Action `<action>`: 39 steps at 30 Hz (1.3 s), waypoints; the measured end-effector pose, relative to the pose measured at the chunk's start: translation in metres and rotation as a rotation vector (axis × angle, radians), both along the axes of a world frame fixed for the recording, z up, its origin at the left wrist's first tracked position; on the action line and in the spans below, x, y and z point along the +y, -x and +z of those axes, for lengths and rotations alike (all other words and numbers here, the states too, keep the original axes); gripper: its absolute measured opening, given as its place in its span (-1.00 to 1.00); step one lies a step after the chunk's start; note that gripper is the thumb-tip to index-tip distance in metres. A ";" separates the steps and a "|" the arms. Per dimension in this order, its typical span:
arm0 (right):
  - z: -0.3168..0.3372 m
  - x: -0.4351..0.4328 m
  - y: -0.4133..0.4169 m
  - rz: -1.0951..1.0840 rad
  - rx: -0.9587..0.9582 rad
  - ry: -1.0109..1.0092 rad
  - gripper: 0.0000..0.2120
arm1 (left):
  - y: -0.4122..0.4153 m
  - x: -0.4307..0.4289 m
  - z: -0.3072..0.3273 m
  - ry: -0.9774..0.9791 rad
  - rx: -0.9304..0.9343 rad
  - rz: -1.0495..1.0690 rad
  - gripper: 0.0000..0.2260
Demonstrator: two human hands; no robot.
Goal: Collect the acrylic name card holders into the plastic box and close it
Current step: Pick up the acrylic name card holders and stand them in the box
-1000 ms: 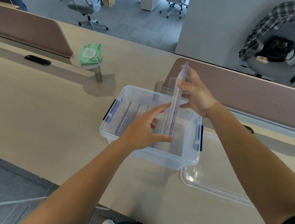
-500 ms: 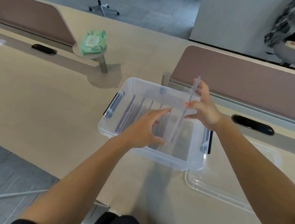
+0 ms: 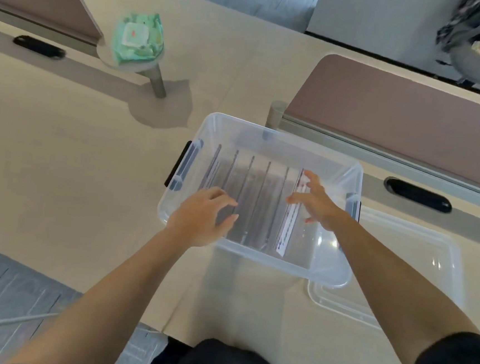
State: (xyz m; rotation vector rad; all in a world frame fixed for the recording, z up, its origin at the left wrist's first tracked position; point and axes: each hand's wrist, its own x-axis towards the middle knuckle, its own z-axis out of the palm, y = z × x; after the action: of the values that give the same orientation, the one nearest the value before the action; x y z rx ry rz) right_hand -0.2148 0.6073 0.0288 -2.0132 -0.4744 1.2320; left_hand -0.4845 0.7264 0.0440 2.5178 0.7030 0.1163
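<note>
The clear plastic box point(image 3: 269, 130) stands open on the desk in front of me. Several acrylic name card holders point(image 3: 249, 194) stand on edge inside it in a row. My right hand point(image 3: 318, 206) is inside the box and holds the top edge of the rightmost holder point(image 3: 287, 229) between thumb and fingers. That holder leans slightly and carries a printed strip. My left hand point(image 3: 200, 219) reaches over the box's near left rim, its loosely bent fingers touching the tops of the left holders. The clear lid point(image 3: 418, 255) lies flat on the desk, right of the box.
A green wipes pack point(image 3: 136, 37) sits on a small round stand at the back left. Brown desk dividers point(image 3: 398, 114) run behind the box and at the far left. Black cable slots point(image 3: 417, 194) are set into the desk. The desk's front edge is near my body.
My right hand has lowered the holder from above the box down into it, at the right end of the row. My left hand has stayed over the left holders. The camera tilted down.
</note>
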 end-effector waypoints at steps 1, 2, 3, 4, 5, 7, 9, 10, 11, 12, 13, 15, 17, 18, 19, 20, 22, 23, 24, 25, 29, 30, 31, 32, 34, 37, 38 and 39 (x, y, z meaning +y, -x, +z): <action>-0.003 0.002 0.001 -0.007 -0.006 0.017 -0.13 | -0.001 0.000 0.001 -0.002 0.006 -0.002 -0.68; -0.005 0.004 0.002 0.003 -0.018 0.035 -0.13 | -0.002 0.000 0.002 0.007 0.023 -0.002 -0.67; -0.008 0.005 0.003 0.020 -0.031 0.050 -0.13 | -0.003 0.001 0.002 0.023 0.043 -0.001 -0.67; -0.010 0.005 0.005 0.035 -0.039 0.060 -0.14 | -0.003 0.002 0.002 0.038 0.064 0.001 -0.67; -0.013 0.006 0.006 0.033 -0.030 0.060 -0.16 | -0.004 0.003 0.002 0.048 0.080 -0.001 -0.67; -0.014 0.004 0.006 -0.020 0.065 0.038 -0.18 | -0.004 0.003 0.002 0.051 0.092 -0.020 -0.71; -0.010 0.001 0.008 -0.027 0.137 0.022 -0.15 | -0.003 0.003 0.001 0.049 0.088 -0.034 -0.77; -0.006 0.000 0.009 0.013 0.098 0.031 -0.14 | -0.003 0.003 0.001 0.052 0.090 -0.031 -0.78; -0.001 -0.003 0.011 0.080 -0.001 0.051 -0.13 | -0.003 0.004 0.001 0.059 0.093 -0.023 -0.79; 0.005 -0.006 0.013 0.175 -0.145 0.089 -0.12 | -0.003 0.004 0.001 0.068 0.097 -0.016 -0.79; 0.012 -0.011 0.015 0.261 -0.278 0.128 -0.10 | -0.004 0.004 0.001 0.079 0.101 -0.011 -0.79; 0.022 -0.023 0.021 0.340 -0.377 0.203 -0.05 | -0.004 0.004 0.000 0.097 0.114 -0.013 -0.79; 0.030 -0.037 0.030 0.419 -0.319 0.275 0.02 | -0.005 0.005 0.000 0.099 0.122 -0.015 -0.79; 0.032 -0.042 0.035 0.491 -0.299 0.334 0.05 | -0.006 0.005 -0.001 0.097 0.127 -0.015 -0.78; 0.031 -0.045 0.039 0.557 -0.293 0.388 0.08 | -0.006 0.005 -0.001 0.095 0.133 -0.015 -0.78; 0.029 -0.047 0.042 0.597 -0.300 0.421 0.11 | -0.006 0.005 -0.002 0.094 0.137 -0.013 -0.78; 0.026 -0.047 0.045 0.612 -0.313 0.428 0.15 | -0.006 0.005 -0.002 0.094 0.140 -0.006 -0.78; 0.025 -0.047 0.045 0.607 -0.316 0.420 0.17 | -0.006 0.005 -0.003 0.095 0.140 -0.003 -0.78; 0.025 -0.047 0.044 0.602 -0.319 0.411 0.19 | -0.006 0.005 -0.003 0.096 0.142 -0.001 -0.77; 0.025 -0.048 0.044 0.602 -0.320 0.404 0.21 | -0.006 0.005 -0.004 0.098 0.147 0.001 -0.77; 0.022 -0.053 0.043 0.634 -0.318 0.384 0.28 | -0.007 0.006 -0.004 0.113 0.182 0.022 -0.76; 0.021 -0.053 0.041 0.641 -0.314 0.376 0.29 | -0.007 0.007 -0.005 0.113 0.185 0.026 -0.77; 0.018 -0.053 0.040 0.644 -0.305 0.365 0.29 | -0.007 0.007 -0.005 0.110 0.187 0.028 -0.77; 0.016 -0.052 0.038 0.644 -0.296 0.352 0.30 | -0.008 0.008 -0.005 0.106 0.191 0.027 -0.77; 0.012 -0.051 0.036 0.640 -0.287 0.325 0.30 | -0.008 0.008 -0.006 0.098 0.196 0.027 -0.77; 0.007 -0.049 0.036 0.627 -0.288 0.302 0.29 | -0.008 0.008 -0.006 0.093 0.190 0.029 -0.75; 0.006 -0.049 0.036 0.625 -0.285 0.296 0.29 | -0.008 0.008 -0.006 0.090 0.190 0.029 -0.75; 0.006 -0.049 0.036 0.622 -0.283 0.290 0.28 | -0.008 0.008 -0.006 0.086 0.189 0.029 -0.75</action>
State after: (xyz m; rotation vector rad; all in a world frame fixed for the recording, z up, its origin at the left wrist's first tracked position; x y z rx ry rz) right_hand -0.2506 0.5587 0.0343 -2.3963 -1.1871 1.4360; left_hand -0.4764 0.7340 0.0383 2.4580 0.8013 -0.1415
